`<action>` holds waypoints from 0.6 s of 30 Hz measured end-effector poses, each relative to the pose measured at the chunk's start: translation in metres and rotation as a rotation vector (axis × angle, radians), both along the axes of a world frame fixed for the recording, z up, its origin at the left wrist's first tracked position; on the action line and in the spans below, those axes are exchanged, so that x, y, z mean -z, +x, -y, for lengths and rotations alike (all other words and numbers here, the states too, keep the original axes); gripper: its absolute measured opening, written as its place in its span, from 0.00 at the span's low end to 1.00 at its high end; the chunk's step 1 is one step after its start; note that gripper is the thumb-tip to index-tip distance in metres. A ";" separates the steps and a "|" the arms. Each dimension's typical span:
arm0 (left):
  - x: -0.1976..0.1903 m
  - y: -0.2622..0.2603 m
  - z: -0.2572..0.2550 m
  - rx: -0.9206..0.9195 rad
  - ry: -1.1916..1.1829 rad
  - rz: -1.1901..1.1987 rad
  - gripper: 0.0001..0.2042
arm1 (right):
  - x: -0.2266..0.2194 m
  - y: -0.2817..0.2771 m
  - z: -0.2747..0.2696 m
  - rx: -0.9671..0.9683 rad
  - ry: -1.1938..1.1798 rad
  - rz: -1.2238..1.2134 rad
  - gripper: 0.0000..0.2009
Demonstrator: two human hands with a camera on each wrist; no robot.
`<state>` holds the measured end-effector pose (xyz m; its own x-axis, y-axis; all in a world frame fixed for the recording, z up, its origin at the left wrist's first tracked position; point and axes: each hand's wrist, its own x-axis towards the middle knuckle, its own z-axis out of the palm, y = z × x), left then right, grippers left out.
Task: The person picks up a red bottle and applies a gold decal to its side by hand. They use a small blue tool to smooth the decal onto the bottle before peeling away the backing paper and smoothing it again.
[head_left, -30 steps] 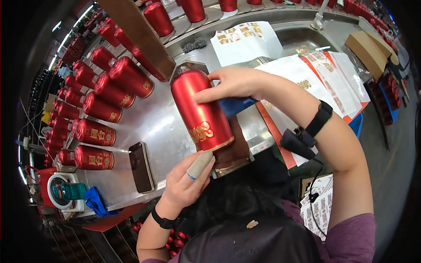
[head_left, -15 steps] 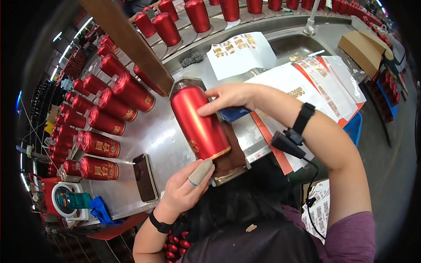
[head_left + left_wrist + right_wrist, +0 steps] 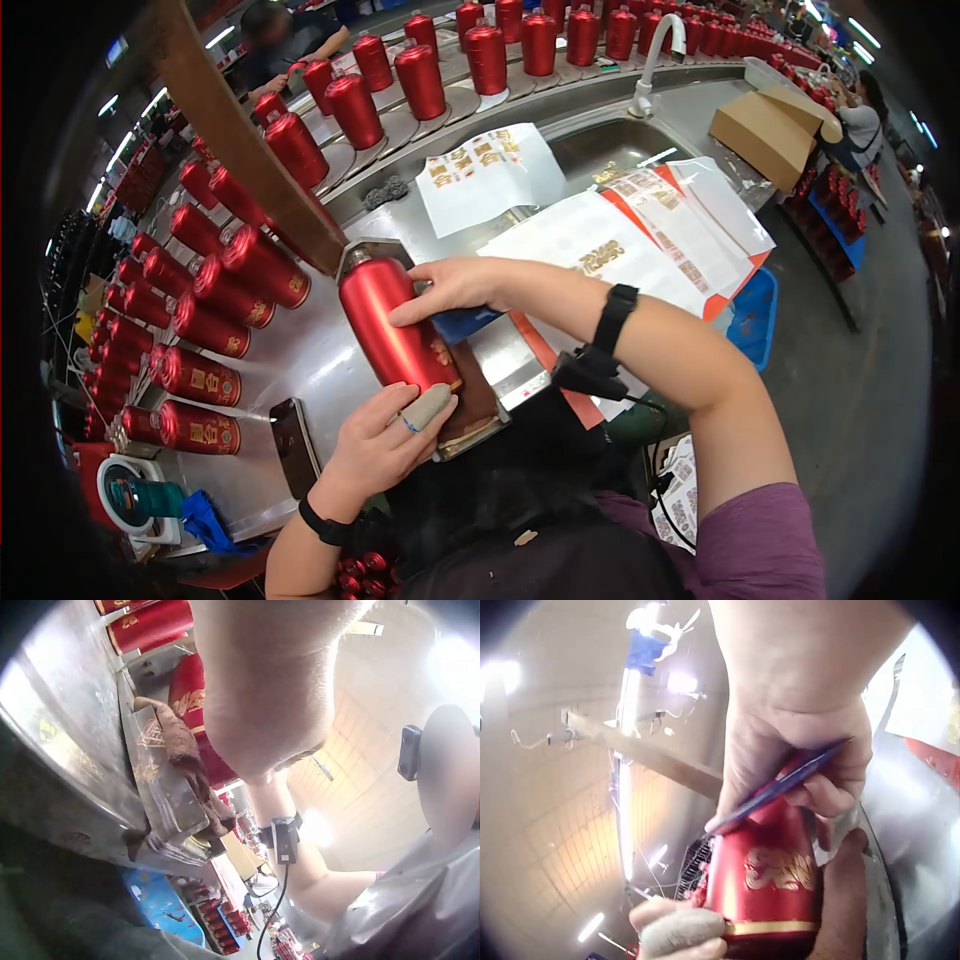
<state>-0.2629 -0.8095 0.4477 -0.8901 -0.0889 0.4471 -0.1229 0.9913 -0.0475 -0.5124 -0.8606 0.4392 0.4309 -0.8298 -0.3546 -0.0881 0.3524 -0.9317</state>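
A red bottle (image 3: 385, 315) with a gold emblem (image 3: 778, 868) lies tilted in a metal cradle lined with brown cloth (image 3: 470, 395), its neck pointing away. My right hand (image 3: 460, 285) reaches over the bottle's right side, thumb on top of it. Under that palm, between thumb and fingers, a thin flat blue piece (image 3: 780, 786) is held against the bottle. At the gold-banded base, my left hand (image 3: 380, 440) holds the bottle with its fingertips; one finger wears a grey finger cover (image 3: 428, 405). The left wrist view shows mostly forearm, hiding the left fingers.
Several red bottles (image 3: 200, 375) lie to the left, beside a phone (image 3: 293, 445). A brown post (image 3: 235, 130) rises behind them. Sheets of gold decals (image 3: 490, 170), white papers (image 3: 560, 240) and a sink (image 3: 600, 150) are to the right. More bottles stand on a conveyor beyond.
The bottle has turned in the cradle: its gold emblem was toward the left and now shows on the right side. Both hands stay on it. The head view has shifted, showing more background.
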 end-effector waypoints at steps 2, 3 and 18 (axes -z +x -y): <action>-0.006 -0.007 0.002 0.024 0.012 0.081 0.25 | 0.011 0.011 0.003 0.055 -0.023 0.068 0.43; -0.003 -0.012 0.004 0.042 0.055 0.125 0.24 | 0.008 0.010 0.006 0.041 -0.032 -0.022 0.45; -0.001 0.004 -0.016 -0.021 -0.028 0.073 0.25 | -0.005 -0.099 -0.063 0.363 -0.280 -0.289 0.19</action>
